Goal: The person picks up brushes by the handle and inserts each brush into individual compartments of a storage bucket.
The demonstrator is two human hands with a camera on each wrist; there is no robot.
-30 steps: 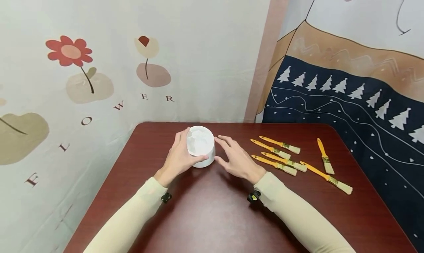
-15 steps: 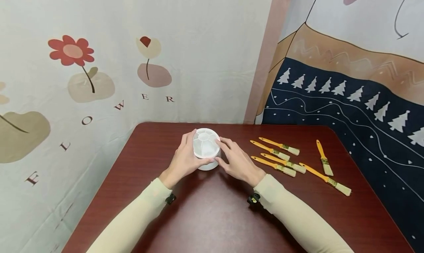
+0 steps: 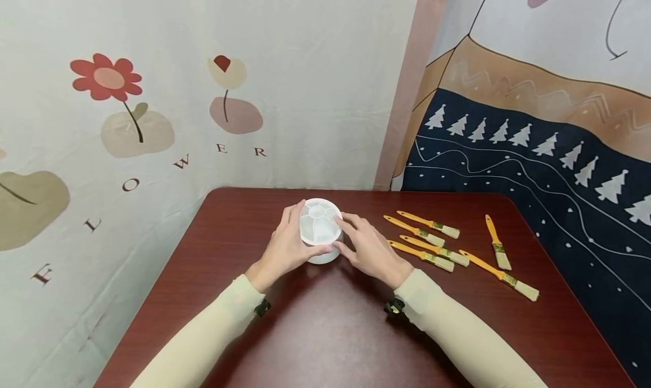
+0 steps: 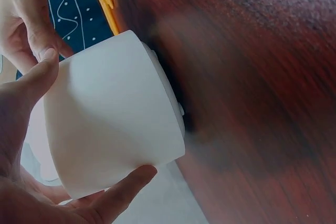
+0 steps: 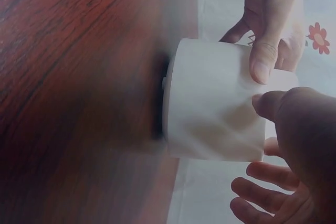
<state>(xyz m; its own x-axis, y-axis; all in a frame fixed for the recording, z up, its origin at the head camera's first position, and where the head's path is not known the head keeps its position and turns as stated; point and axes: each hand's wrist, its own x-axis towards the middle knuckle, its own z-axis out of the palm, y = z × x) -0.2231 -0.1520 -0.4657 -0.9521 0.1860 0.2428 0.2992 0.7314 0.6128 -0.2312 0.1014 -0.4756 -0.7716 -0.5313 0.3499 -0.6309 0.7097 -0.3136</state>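
Observation:
A white round cup [image 3: 322,258] stands near the middle of the table; its top [image 3: 322,231] is a white disc divided into compartments. My left hand [image 3: 286,245] grips the cup from the left, thumb across the front and fingers round the far side. To the right, my right hand [image 3: 370,247] has its thumb at the cup's side and a fingertip at the rim of the top. In the right wrist view, several fingers [image 5: 262,195] of that hand are spread off the cup. The left wrist view shows the cup's smooth wall [image 4: 110,114] and knobs under its base.
Several flat paintbrushes with yellow handles lie on the right of the table, among them a brush [image 3: 500,275] nearest the front and a brush [image 3: 497,242] set apart. The dark red table [image 3: 325,331] meets a printed cloth [image 3: 315,83] at the back.
Cup and left hand have shifted slightly right. The right fingertips have come in to the cup's rim. The compartments on top, partly unclear earlier, now show plainly. The brushes have not moved.

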